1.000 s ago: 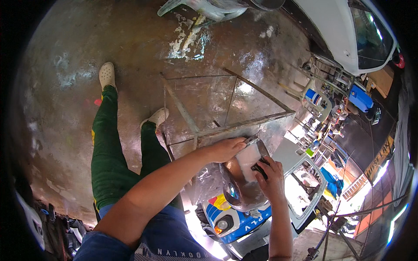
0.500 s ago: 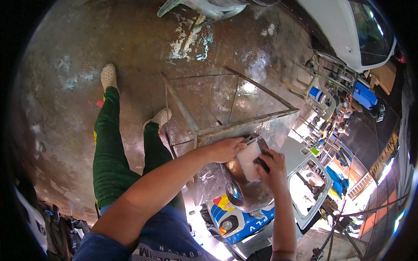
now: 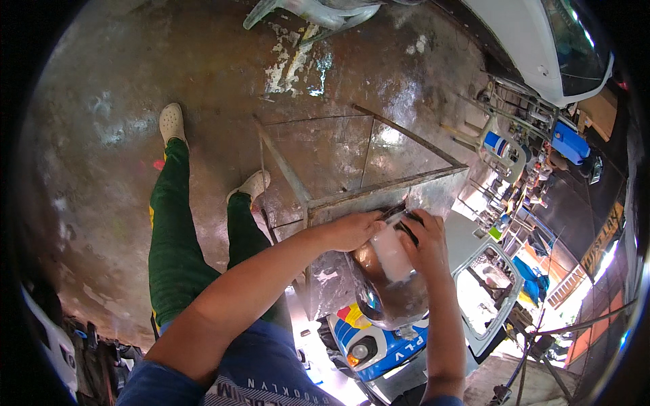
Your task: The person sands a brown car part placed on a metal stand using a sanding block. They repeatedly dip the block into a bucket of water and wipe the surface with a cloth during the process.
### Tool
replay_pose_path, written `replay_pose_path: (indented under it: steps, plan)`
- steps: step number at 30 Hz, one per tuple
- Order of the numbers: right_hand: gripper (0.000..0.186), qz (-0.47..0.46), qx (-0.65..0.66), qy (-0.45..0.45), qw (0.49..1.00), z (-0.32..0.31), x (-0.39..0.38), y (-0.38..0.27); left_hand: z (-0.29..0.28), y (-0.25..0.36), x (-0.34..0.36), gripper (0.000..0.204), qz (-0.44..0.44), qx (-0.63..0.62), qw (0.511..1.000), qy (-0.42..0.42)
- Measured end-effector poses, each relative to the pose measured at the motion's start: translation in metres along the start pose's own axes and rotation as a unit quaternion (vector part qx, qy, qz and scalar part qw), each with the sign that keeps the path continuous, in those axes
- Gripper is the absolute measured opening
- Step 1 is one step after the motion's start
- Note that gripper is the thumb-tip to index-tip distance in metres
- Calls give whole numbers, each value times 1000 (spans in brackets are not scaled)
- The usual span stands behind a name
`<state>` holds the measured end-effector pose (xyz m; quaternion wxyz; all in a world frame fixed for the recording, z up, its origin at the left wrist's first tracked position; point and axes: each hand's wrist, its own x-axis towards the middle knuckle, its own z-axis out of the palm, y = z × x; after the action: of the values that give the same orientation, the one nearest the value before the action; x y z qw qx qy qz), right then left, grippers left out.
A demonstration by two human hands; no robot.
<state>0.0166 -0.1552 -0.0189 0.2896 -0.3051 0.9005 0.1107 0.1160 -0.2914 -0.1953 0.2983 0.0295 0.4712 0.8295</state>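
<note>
A glossy, rounded brown-and-silver shell-like part [image 3: 401,301] rests on the top of a metal stand [image 3: 389,195], with a whitish patch [image 3: 393,254] on its upper side. My left hand [image 3: 355,231] lies on the part's far left edge, fingers stretched over it. My right hand [image 3: 426,242] is closed on a small dark pad [image 3: 407,231], pressed to the far end of the whitish patch. The pad's exact kind is hidden by my fingers.
A blue-and-white vehicle front [image 3: 379,352] is just behind the part. To the right are a plastic chair [image 3: 497,149], a blue container [image 3: 570,142] and a pale door frame [image 3: 484,291]. A white car [image 3: 521,47] stands far right. My feet are on stained concrete floor [image 3: 115,203].
My right hand has slid with the dark pad toward the far end of the part, uncovering more of the whitish patch's near side. My left hand stays almost in place.
</note>
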Motion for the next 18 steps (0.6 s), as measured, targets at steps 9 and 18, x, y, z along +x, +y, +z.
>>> replay_pose_path:
  steps: [9, 18]
  plan:
    - [32, -12, 10, -3, 1000, -7, 8, -3, 4, -6, 2, 45, 21, -31, 999, -5]
    - [32, 199, 120, 85, 969, -9, -105, -102, -3, -10, 8, 50, -53, -74, 995, -40]
